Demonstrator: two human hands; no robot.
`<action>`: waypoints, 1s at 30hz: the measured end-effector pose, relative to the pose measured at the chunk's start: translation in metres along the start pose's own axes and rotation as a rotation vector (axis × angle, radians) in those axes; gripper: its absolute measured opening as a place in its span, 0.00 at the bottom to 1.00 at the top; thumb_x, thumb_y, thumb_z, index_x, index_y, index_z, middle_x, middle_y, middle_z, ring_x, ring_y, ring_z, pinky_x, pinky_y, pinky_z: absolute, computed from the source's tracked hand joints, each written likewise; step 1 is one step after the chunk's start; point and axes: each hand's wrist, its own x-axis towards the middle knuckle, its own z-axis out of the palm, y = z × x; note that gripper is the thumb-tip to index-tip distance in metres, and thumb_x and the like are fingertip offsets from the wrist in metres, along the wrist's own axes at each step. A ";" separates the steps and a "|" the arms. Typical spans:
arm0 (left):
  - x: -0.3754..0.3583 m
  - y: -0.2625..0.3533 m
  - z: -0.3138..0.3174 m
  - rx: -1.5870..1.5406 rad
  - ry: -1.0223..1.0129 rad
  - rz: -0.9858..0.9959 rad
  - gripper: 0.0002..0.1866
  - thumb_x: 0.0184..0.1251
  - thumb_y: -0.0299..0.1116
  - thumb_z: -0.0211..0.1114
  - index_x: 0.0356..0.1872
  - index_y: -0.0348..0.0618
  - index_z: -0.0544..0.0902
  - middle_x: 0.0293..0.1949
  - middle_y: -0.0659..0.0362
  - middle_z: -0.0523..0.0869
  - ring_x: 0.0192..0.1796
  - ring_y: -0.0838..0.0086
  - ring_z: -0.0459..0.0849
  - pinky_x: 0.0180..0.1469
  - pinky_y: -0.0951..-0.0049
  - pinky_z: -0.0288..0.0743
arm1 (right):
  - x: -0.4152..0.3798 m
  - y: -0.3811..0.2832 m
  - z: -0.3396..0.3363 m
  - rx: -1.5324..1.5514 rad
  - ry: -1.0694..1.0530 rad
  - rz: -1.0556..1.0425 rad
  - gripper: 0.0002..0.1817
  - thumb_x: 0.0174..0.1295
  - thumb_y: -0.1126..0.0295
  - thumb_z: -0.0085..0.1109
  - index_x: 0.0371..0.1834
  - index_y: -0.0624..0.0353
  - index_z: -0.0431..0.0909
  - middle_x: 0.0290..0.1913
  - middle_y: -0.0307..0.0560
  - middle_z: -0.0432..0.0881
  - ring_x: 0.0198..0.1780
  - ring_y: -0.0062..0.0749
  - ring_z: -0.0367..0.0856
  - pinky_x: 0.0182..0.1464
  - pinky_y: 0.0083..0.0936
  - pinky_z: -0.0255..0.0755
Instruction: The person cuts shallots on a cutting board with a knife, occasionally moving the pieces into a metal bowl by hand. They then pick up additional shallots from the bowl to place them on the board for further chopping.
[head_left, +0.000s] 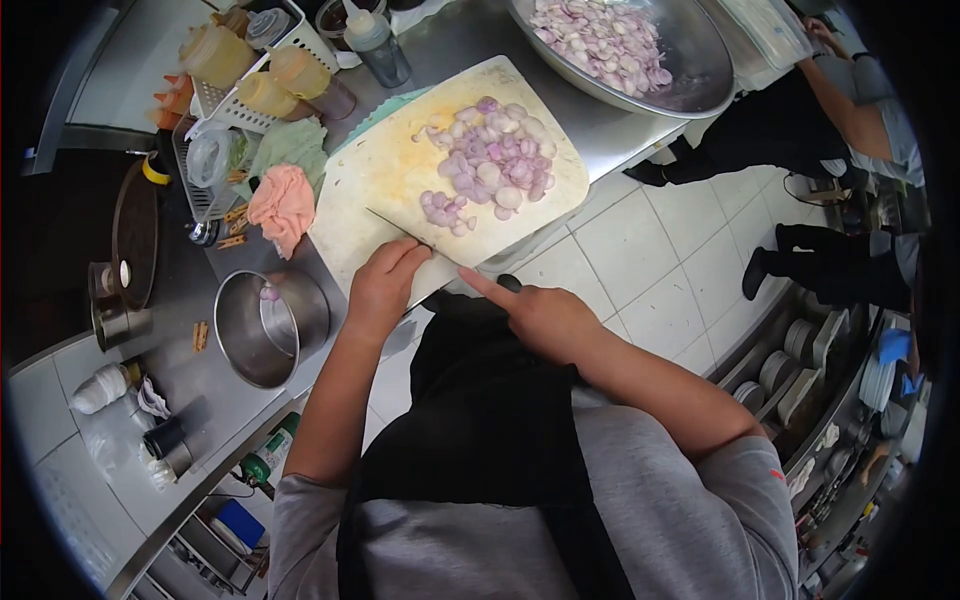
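Note:
My right hand (545, 318) grips a knife (442, 258) by its dark handle, with the index finger stretched along the top of the blade. The blade lies across the near part of a white cutting board (350, 245). Close against the blade, my left hand (388, 280) presses its bent fingertips on the board; whatever they hold is hidden. Beyond the knife is a pile of sliced shallots (500, 155), with a smaller cluster of slices (447, 210) nearer the blade. A steel pot (271, 330) with a shallot (269, 293) inside stands left of my left forearm.
A large steel bowl (700, 70) of sliced shallots sits at the far right of the counter. Bottles (375, 50), a white basket (315, 40), a pink cloth (282, 208) and a green cloth (290, 150) crowd the left. Two people stand on the right, beside shelves (800, 400).

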 end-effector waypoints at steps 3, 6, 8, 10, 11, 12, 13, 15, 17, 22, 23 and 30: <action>0.000 0.002 0.001 -0.009 0.006 -0.008 0.12 0.57 0.18 0.66 0.42 0.43 0.87 0.44 0.56 0.86 0.45 0.61 0.87 0.46 0.67 0.82 | -0.004 -0.005 -0.014 0.004 -0.036 0.018 0.50 0.60 0.76 0.55 0.84 0.28 0.44 0.31 0.56 0.84 0.30 0.49 0.86 0.35 0.44 0.81; -0.002 0.000 0.004 -0.003 0.015 -0.004 0.12 0.58 0.18 0.67 0.42 0.43 0.87 0.44 0.56 0.86 0.44 0.62 0.87 0.45 0.67 0.82 | -0.014 -0.002 -0.016 0.004 -0.062 0.010 0.51 0.60 0.76 0.55 0.85 0.29 0.44 0.29 0.56 0.83 0.29 0.49 0.85 0.35 0.44 0.81; -0.004 -0.001 0.005 0.009 0.024 0.012 0.13 0.57 0.19 0.66 0.43 0.44 0.87 0.45 0.57 0.86 0.45 0.62 0.87 0.45 0.66 0.83 | -0.004 0.001 0.000 0.026 -0.034 0.016 0.51 0.60 0.76 0.56 0.85 0.30 0.44 0.27 0.55 0.83 0.27 0.49 0.85 0.34 0.45 0.80; -0.005 -0.001 0.004 0.012 0.018 0.003 0.13 0.58 0.19 0.66 0.43 0.44 0.87 0.45 0.57 0.86 0.45 0.62 0.87 0.45 0.66 0.83 | 0.000 0.003 -0.004 0.028 -0.006 -0.022 0.50 0.61 0.76 0.56 0.85 0.30 0.44 0.29 0.54 0.84 0.28 0.50 0.85 0.34 0.44 0.81; -0.005 -0.002 0.004 0.013 0.017 0.005 0.13 0.58 0.19 0.66 0.43 0.44 0.87 0.45 0.57 0.86 0.45 0.62 0.87 0.45 0.66 0.83 | 0.001 0.003 -0.004 0.037 0.022 -0.057 0.49 0.62 0.75 0.56 0.85 0.30 0.44 0.30 0.54 0.85 0.29 0.50 0.86 0.34 0.44 0.82; -0.005 -0.002 0.003 0.018 0.013 0.012 0.13 0.58 0.19 0.67 0.44 0.44 0.87 0.45 0.57 0.86 0.45 0.62 0.87 0.45 0.66 0.83 | -0.004 0.001 -0.010 0.039 0.023 -0.056 0.49 0.62 0.75 0.56 0.85 0.30 0.44 0.30 0.54 0.85 0.29 0.50 0.86 0.34 0.44 0.82; -0.005 -0.003 0.003 0.023 0.010 0.019 0.13 0.57 0.19 0.67 0.44 0.44 0.87 0.45 0.58 0.86 0.45 0.62 0.87 0.44 0.66 0.83 | -0.011 -0.002 -0.021 0.024 -0.035 -0.030 0.49 0.62 0.75 0.56 0.85 0.30 0.44 0.31 0.53 0.85 0.30 0.50 0.86 0.35 0.44 0.82; -0.005 -0.003 0.003 0.009 0.008 0.021 0.13 0.58 0.19 0.67 0.43 0.44 0.87 0.45 0.58 0.86 0.45 0.63 0.87 0.44 0.66 0.83 | -0.014 -0.002 -0.024 0.010 -0.092 0.001 0.49 0.62 0.75 0.56 0.85 0.30 0.44 0.32 0.53 0.85 0.31 0.50 0.86 0.36 0.44 0.82; -0.004 -0.004 0.002 -0.007 0.004 0.027 0.13 0.58 0.19 0.67 0.43 0.44 0.86 0.45 0.58 0.86 0.45 0.63 0.87 0.44 0.66 0.83 | -0.005 -0.002 -0.012 0.043 -0.093 0.002 0.49 0.63 0.75 0.56 0.85 0.30 0.44 0.31 0.53 0.85 0.32 0.50 0.86 0.37 0.44 0.82; -0.003 -0.001 0.002 0.028 0.007 0.041 0.12 0.57 0.19 0.68 0.43 0.43 0.86 0.44 0.58 0.86 0.44 0.63 0.87 0.44 0.66 0.83 | -0.003 -0.006 -0.013 0.079 -0.013 -0.023 0.48 0.64 0.75 0.55 0.85 0.30 0.44 0.32 0.53 0.86 0.33 0.49 0.87 0.38 0.44 0.81; -0.003 -0.002 0.002 0.026 0.004 0.046 0.12 0.57 0.19 0.68 0.43 0.43 0.86 0.44 0.58 0.86 0.44 0.63 0.87 0.44 0.66 0.83 | -0.008 -0.007 -0.018 0.078 -0.013 -0.034 0.48 0.64 0.75 0.55 0.85 0.30 0.43 0.32 0.54 0.85 0.33 0.48 0.87 0.38 0.44 0.81; -0.004 -0.003 0.004 0.038 0.040 0.049 0.13 0.56 0.18 0.68 0.42 0.43 0.86 0.45 0.58 0.87 0.44 0.62 0.87 0.45 0.66 0.83 | 0.011 -0.014 -0.007 0.055 -0.043 0.014 0.48 0.65 0.77 0.52 0.85 0.27 0.43 0.34 0.54 0.85 0.35 0.47 0.88 0.39 0.43 0.81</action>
